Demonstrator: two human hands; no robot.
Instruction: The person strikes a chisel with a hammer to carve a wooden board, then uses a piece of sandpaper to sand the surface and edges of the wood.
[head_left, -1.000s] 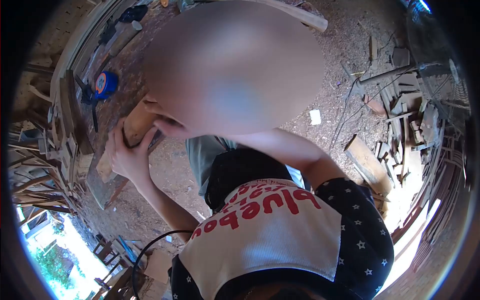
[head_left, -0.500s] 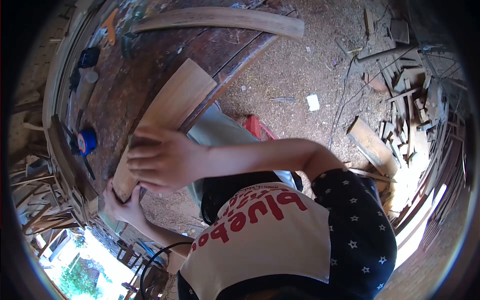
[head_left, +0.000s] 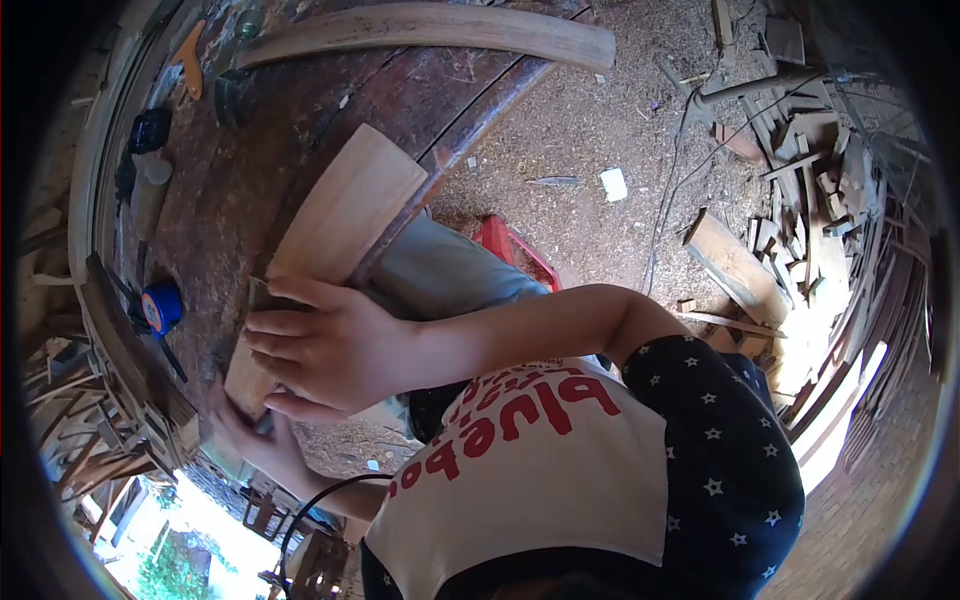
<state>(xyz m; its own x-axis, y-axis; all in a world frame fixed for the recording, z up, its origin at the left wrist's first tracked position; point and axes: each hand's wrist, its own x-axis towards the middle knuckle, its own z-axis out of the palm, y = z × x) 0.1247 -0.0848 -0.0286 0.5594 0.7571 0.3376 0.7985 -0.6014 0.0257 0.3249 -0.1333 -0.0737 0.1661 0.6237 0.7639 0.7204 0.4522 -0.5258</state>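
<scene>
Workbench (head_left: 230, 200): dark, worn top, dusted with shavings.

Curved plank (head_left: 430, 25): pale, lying along the bench's far edge.

Board (head_left: 345, 205): light wood, flat on the bench. It runs slantwise across the bench's near edge, and its upper end overhangs that edge.

Right hand (head_left: 330, 350): palm down on the board's lower end at the bench's edge. The fingers are extended and slightly spread, flat on the wood.

Left hand (head_left: 245, 430): under the same end of the board, at the bench's corner. It is largely covered by the right hand, so I cannot tell the finger grip.

Tape measure (head_left: 160, 307): blue and orange, on the bench, left of the board's lower end.
</scene>
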